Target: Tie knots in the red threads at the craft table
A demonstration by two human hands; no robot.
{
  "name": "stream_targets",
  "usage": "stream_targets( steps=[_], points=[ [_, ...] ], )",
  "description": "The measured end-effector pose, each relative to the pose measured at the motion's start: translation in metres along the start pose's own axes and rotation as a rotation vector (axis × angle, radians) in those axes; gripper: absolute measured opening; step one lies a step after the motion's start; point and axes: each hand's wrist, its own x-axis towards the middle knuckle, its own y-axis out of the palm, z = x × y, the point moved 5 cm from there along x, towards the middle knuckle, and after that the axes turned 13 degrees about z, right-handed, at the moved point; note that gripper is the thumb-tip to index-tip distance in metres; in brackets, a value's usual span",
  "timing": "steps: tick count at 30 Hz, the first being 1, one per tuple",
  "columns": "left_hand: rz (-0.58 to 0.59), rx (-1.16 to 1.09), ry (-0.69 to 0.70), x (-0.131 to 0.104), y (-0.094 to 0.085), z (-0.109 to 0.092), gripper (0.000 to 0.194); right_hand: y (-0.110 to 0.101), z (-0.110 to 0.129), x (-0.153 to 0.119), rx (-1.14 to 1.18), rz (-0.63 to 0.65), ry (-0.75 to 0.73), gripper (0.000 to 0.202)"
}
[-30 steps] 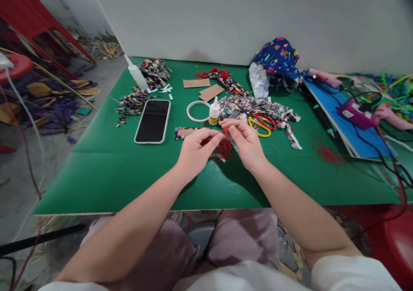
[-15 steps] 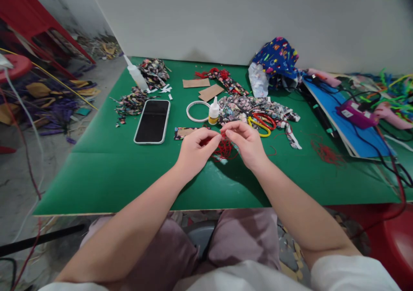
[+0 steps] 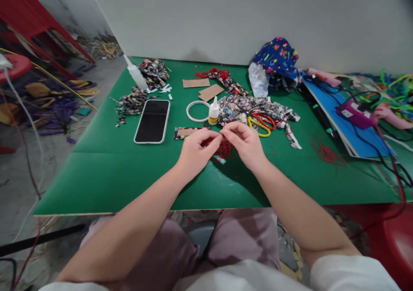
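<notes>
1) The left hand (image 3: 197,151) has thumb and forefinger pinched together, seemingly on a bit of red thread (image 3: 226,151) too fine to make out fully
2) The right hand (image 3: 247,144) pinches at the same spot, tips meeting the left's, likely because so thin a strand needs both hands' fingertips
3) The loose tangle of thread lies between and below the hands on the green table (image 3: 129,174), probably to keep it close
4) Just beyond, the small bottle (image 3: 213,113) stands upright, nozzle up, presumably against leaking
5) To its right, the scissors (image 3: 263,125) rest against patterned fabric (image 3: 232,108), handles towards the near side, which should make them easy to grab
6) The phone (image 3: 152,121) lies flat at left, apart from both hands, perhaps to leave elbow room
</notes>
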Motion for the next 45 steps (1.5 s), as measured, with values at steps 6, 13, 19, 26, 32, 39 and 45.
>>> stream_targets(
  steps=[6, 13, 19, 26, 32, 39, 45],
  points=[
    [-0.018, 0.003, -0.009, 0.0, 0.0, 0.001, 0.015, -0.003, -0.001, -0.001, -0.044, -0.061, 0.025, 0.016],
    [-0.006, -0.017, -0.009, 0.0, 0.0, 0.001, 0.015, -0.003, 0.003, -0.002, -0.108, 0.014, -0.022, 0.019],
    [0.003, -0.028, -0.013, 0.001, 0.0, 0.0, 0.014, -0.002, 0.0, 0.0, -0.066, 0.025, -0.007, 0.018],
    [0.066, -0.179, -0.008, 0.001, 0.003, 0.002, 0.013, -0.005, -0.013, 0.003, 0.088, 0.019, 0.102, 0.02],
    [0.087, -0.282, -0.018, 0.001, 0.002, 0.002, 0.013, 0.0, -0.013, 0.005, 0.236, 0.108, 0.114, 0.011],
    [0.067, -0.312, -0.033, 0.002, 0.0, 0.007, 0.014, -0.002, -0.011, 0.004, 0.231, 0.1, 0.073, 0.01],
    [0.063, -0.296, -0.056, 0.002, 0.0, 0.008, 0.014, -0.003, -0.01, 0.003, 0.208, 0.091, 0.055, 0.01]
  ],
)
